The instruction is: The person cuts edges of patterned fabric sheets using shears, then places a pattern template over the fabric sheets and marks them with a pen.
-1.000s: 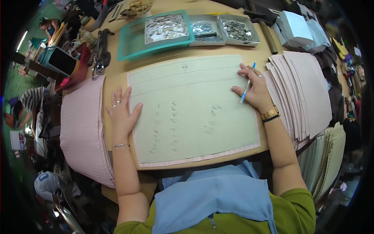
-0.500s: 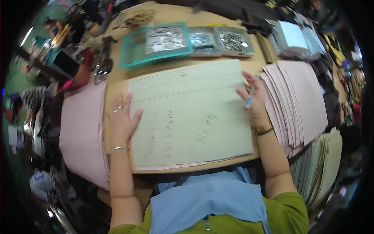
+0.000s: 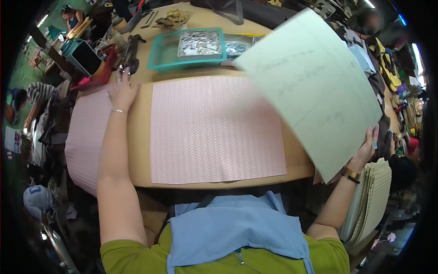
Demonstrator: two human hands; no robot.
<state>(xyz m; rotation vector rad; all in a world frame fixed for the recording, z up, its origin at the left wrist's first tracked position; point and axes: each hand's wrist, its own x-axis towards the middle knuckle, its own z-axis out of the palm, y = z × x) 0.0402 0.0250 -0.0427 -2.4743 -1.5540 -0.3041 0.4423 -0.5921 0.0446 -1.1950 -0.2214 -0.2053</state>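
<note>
My right hand (image 3: 363, 148) grips the lower right edge of a large pale green card sheet (image 3: 315, 96), raised and tilted on the right. Handwriting and ruled lines mark the sheet. A small light-blue end of a pen (image 3: 375, 145) shows at that hand's fingers. Flat on the table lies a pink sheet with a woven zigzag texture (image 3: 214, 132). My left hand (image 3: 122, 93) has its fingers stretched out at the far corner of the left pink stack (image 3: 84, 137), close to a shiny metal tool (image 3: 124, 69) whose kind is unclear.
A teal basket (image 3: 155, 63) with a box of small white pieces (image 3: 199, 43) stands at the back, beside a tray of metallic parts (image 3: 235, 48). Pale ribbed sheets (image 3: 372, 196) stand upright at right. A co-worker (image 3: 73, 20) is at far left.
The green sheet has been lifted off the pink one and swung right, over the right-hand stack, by my right hand. My left hand has moved from its edge to the far left.
</note>
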